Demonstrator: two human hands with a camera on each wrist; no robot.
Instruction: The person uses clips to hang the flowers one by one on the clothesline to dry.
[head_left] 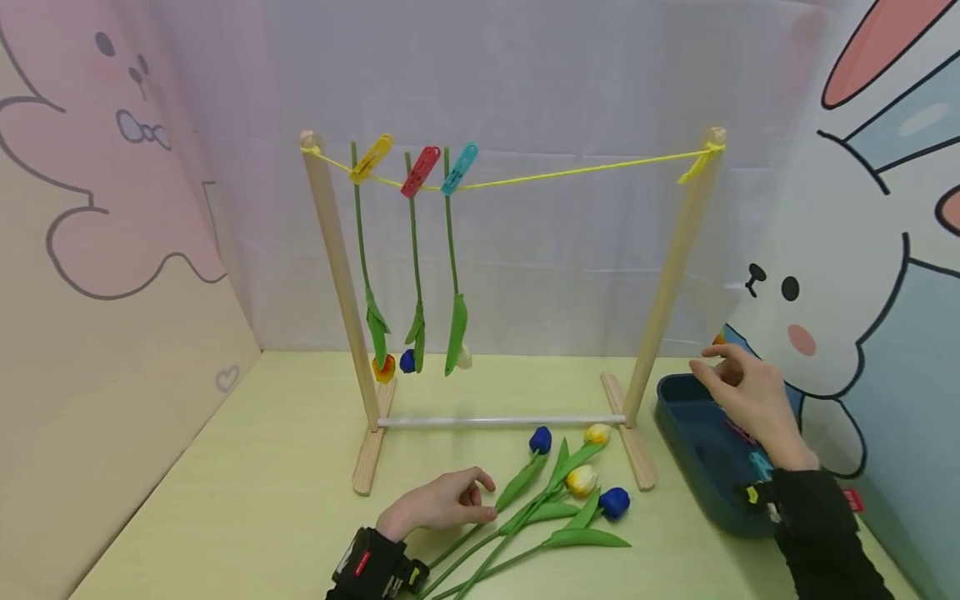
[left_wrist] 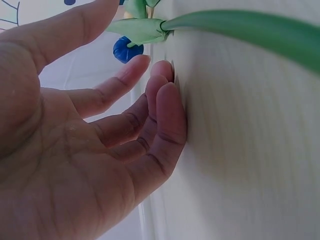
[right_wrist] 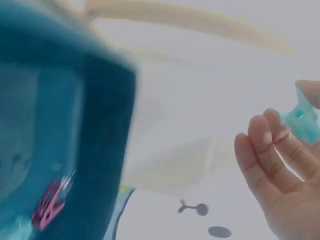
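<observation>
My left hand (head_left: 450,504) rests on the table beside several artificial tulips, its fingers loosely bent and holding nothing. A green tulip stem (left_wrist: 240,30) passes just beyond these fingers, with a blue tulip bloom (left_wrist: 127,50) behind. My right hand (head_left: 753,400) is raised over the dark blue tray (head_left: 678,442). Between its thumb and fingers it pinches a light teal clothespin (right_wrist: 301,117); the head view does not show this clothespin. A pink clothespin (right_wrist: 48,205) lies in the tray, near another teal one (head_left: 761,465).
A wooden frame with a yellow string (head_left: 555,175) stands behind the loose tulips. From the string hang 3 tulips by a yellow clothespin (head_left: 371,158), a red clothespin (head_left: 421,172) and a blue clothespin (head_left: 460,169). A white bar (head_left: 502,421) joins the frame's feet.
</observation>
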